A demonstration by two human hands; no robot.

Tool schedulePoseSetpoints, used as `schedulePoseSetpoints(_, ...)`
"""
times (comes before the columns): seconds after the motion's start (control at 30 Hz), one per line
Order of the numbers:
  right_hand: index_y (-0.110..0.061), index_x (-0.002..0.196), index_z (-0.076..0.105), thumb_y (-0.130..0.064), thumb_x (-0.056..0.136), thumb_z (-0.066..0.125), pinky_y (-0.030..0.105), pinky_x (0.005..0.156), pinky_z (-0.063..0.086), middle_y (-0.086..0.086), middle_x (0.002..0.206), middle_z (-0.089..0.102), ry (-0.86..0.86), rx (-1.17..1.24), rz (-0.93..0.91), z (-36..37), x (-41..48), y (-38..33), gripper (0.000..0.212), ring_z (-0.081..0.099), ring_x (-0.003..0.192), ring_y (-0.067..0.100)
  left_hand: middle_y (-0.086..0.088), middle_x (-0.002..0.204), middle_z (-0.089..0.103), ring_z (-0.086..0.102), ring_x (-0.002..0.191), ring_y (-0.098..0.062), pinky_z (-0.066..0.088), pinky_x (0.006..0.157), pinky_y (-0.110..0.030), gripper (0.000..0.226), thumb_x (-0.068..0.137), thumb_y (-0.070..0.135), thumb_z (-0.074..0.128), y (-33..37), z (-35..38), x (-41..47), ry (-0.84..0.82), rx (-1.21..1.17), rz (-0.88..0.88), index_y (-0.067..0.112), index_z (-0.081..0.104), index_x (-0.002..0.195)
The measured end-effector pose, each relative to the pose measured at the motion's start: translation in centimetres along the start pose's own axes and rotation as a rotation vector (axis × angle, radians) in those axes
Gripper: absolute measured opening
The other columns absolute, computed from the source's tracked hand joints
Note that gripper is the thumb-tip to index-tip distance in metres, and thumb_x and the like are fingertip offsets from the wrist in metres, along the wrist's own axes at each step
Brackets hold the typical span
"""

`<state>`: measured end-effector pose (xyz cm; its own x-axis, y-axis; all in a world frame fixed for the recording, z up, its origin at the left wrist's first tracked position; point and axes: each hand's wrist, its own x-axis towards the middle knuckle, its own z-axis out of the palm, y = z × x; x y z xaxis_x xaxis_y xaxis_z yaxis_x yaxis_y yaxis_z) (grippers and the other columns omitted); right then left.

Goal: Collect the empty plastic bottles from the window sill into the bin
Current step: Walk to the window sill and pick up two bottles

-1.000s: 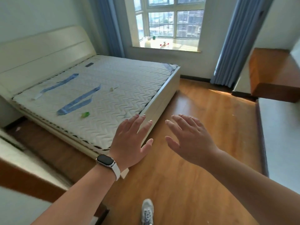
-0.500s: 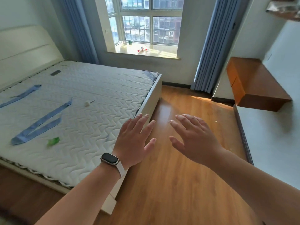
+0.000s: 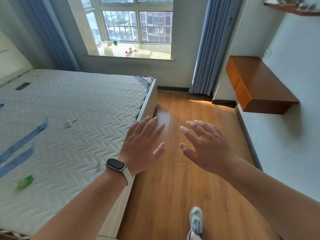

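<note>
Closer to the sill [image 3: 129, 56] now, both hands, left [image 3: 141, 146] and right [image 3: 206, 146], are spread and empty. What seem to be bottles [image 3: 130, 50] lie on it, beyond the bed [image 3: 69, 118]. Better walk right up before reaching.

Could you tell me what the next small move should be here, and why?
Probably keep walking along the wooden floor beside the bed toward the window sill. The bottles lie there, far beyond reach, while the left hand and right hand are open and empty. No bin is in view.
</note>
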<state>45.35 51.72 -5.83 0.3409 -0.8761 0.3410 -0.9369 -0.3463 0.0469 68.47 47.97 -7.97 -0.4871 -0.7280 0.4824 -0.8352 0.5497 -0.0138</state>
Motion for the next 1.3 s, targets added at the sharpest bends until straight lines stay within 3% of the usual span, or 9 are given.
schedulePoseSetpoints(0.4,-0.017,0.134,0.054,-0.054,0.094,0.037,0.048,0.104,0.035,0.01,0.137,0.053,-0.037,0.072,-0.032,6.8,12.2,15.0,0.058,0.046,0.128,0.03,-0.009,0.141,0.054,0.046,0.134,-0.029,0.037,0.108,-0.048,0.05,0.091,0.045,0.051,-1.3,8.4,17.0,-0.043,0.089,0.025,0.018,0.056,0.133)
schedulePoseSetpoints(0.67,-0.016,0.134,0.054,-0.053,0.094,0.039,0.049,0.104,0.035,0.011,0.137,0.052,-0.044,0.086,-0.031,9.0,19.4,26.6,0.056,0.045,0.128,0.03,-0.009,0.141,0.053,0.046,0.134,-0.03,0.038,0.108,-0.048,0.051,0.09,0.042,0.06,-0.6,14.8,29.2,-0.084,0.107,0.059,0.018,0.055,0.134)
schedulePoseSetpoints(1.07,-0.017,0.132,0.056,-0.052,0.093,0.041,0.049,0.104,0.036,0.01,0.136,0.054,-0.032,0.074,-0.019,14.4,31.9,32.8,0.054,0.047,0.127,0.031,-0.008,0.143,0.053,0.046,0.134,-0.029,0.035,0.11,-0.045,0.053,0.087,0.043,0.065,-7.8,22.7,40.9,-0.089,0.099,0.053,0.018,0.058,0.133)
schedulePoseSetpoints(1.3,-0.019,0.136,0.052,-0.054,0.094,0.037,0.05,0.106,0.036,0.009,0.139,0.052,-0.1,0.024,0.031,18.4,43.7,34.6,0.056,0.044,0.13,0.03,-0.008,0.143,0.054,0.047,0.134,-0.029,0.034,0.111,-0.044,0.052,0.092,0.048,0.043,-17.0,28.2,48.9,-0.079,0.041,0.062,0.019,0.058,0.133)
